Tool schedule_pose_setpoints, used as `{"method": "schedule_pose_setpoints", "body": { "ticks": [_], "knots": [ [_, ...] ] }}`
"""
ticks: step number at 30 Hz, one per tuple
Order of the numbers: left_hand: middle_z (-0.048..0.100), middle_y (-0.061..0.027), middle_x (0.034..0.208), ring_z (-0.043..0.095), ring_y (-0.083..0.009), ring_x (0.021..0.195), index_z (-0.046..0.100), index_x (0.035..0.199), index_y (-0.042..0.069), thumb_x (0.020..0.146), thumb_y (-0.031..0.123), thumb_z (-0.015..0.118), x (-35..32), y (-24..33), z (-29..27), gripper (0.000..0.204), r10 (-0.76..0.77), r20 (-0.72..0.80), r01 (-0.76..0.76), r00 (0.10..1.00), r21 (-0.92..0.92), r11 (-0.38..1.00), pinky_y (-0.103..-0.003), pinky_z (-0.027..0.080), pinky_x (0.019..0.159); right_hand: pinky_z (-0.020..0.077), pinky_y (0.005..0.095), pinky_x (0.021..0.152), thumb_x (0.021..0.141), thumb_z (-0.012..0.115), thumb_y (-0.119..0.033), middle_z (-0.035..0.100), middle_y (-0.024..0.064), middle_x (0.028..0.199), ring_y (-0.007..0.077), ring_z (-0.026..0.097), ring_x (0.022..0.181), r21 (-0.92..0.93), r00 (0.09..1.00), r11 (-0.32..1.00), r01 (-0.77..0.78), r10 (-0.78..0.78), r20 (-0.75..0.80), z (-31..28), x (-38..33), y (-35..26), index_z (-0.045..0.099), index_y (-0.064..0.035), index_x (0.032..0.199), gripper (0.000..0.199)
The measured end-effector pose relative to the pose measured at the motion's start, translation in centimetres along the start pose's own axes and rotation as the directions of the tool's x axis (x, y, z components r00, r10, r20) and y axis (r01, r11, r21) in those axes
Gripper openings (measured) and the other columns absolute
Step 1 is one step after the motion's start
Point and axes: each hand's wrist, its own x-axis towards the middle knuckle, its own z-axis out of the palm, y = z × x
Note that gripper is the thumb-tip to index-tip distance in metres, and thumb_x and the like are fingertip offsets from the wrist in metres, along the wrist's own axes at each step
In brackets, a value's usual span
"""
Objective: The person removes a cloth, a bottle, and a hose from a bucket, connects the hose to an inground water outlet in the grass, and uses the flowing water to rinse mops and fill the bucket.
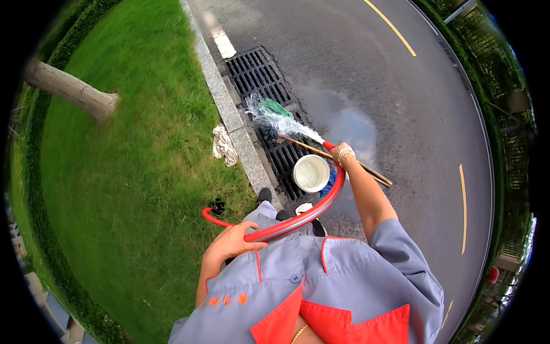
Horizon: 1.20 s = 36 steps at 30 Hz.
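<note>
My right hand [342, 153] is closed round the front end of a red hose [309, 216], and a white jet of water [286, 123] shoots from it toward the far left. The jet strikes a green bundle [274, 108], perhaps a brush head, on the black drain grate [260, 74]. At my waist my left hand [232, 241] grips the same hose, its thumb and fingers on either side. Wooden poles [366, 171] slant across the grate under my right hand. Nearer me stands a white bucket [311, 173] with pale liquid inside, a blue cloth [329, 183] beside it.
A stone kerb [229, 123] divides the grass [149, 172] on the left from the asphalt road [412, 114]. A pale crumpled cloth [224, 146] lies against the kerb. A tree trunk [77, 90] rises at the far left. Wet asphalt [352, 129] lies right of the grate.
</note>
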Motion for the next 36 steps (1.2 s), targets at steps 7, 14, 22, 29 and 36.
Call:
{"method": "schedule_pose_setpoints", "body": {
  "ticks": [7, 14, 22, 29, 36],
  "knots": [
    [0.066, -0.0185, 0.095, 0.064, -0.0305, 0.090, 0.055, 0.119, 0.008, 0.064, 0.056, 0.077, 0.6, -0.7, -0.4, 0.076, 0.058, -0.022, -0.058, 0.998, 0.017, 0.998, -0.039, 0.048, 0.076, 0.0541, 0.0361, 0.061, 0.085, 0.050, -0.017, 0.068, 0.0131, 0.069, 0.0219, 0.068, 0.063, -0.176, 0.999, 0.984, 0.035, -0.031, 0.025, 1.3, 0.0, -0.9, 0.069, 0.0015, 0.082, 0.027],
    [0.066, -0.0189, 0.096, 0.064, -0.0314, 0.092, 0.056, 0.118, 0.010, 0.063, 0.056, 0.077, 1.0, -1.3, -0.4, 0.075, 0.053, -0.013, -0.053, 0.999, -0.015, 0.998, -0.039, 0.048, 0.078, 0.0523, 0.0345, 0.057, 0.086, 0.049, -0.016, 0.068, 0.0138, 0.069, 0.0193, 0.066, 0.061, -0.314, 0.994, 0.945, 0.093, -0.072, 0.077, 1.0, -1.7, -1.9, 0.067, 0.0025, 0.090, 0.027],
    [0.066, -0.0189, 0.095, 0.064, -0.0321, 0.093, 0.056, 0.118, 0.011, 0.063, 0.055, 0.078, 1.5, -0.7, -0.9, 0.075, 0.010, -0.003, -0.010, 1.000, 0.008, 1.000, -0.040, 0.048, 0.079, 0.0547, 0.0338, 0.063, 0.086, 0.050, -0.017, 0.069, 0.0110, 0.070, 0.0196, 0.068, 0.064, -0.134, 0.999, 0.991, -0.031, 0.026, -0.041, -1.0, -3.1, -3.3, 0.071, 0.0000, 0.085, 0.027],
    [0.066, -0.0180, 0.090, 0.065, -0.0319, 0.088, 0.056, 0.117, 0.011, 0.063, 0.054, 0.078, 1.8, -0.5, -1.0, 0.072, 0.016, 0.002, -0.016, 1.000, -0.008, 1.000, -0.040, 0.049, 0.077, 0.0547, 0.0338, 0.068, 0.086, 0.054, -0.023, 0.070, 0.0122, 0.074, 0.0207, 0.070, 0.070, -0.133, 0.996, 0.991, -0.019, 0.008, -0.087, -1.5, -2.0, -3.3, 0.070, 0.0006, 0.089, 0.029],
    [0.066, -0.0180, 0.090, 0.065, -0.0314, 0.087, 0.057, 0.117, 0.011, 0.062, 0.054, 0.079, 2.0, -1.4, -0.6, 0.074, 0.077, -0.033, -0.077, 0.996, 0.000, 0.997, -0.040, 0.049, 0.077, 0.0553, 0.0370, 0.063, 0.082, 0.050, -0.014, 0.068, 0.0159, 0.069, 0.0246, 0.068, 0.063, -0.187, 0.995, 0.980, 0.062, -0.075, -0.062, -0.2, -1.9, -3.8, 0.069, 0.0031, 0.084, 0.026]
  ]
}}
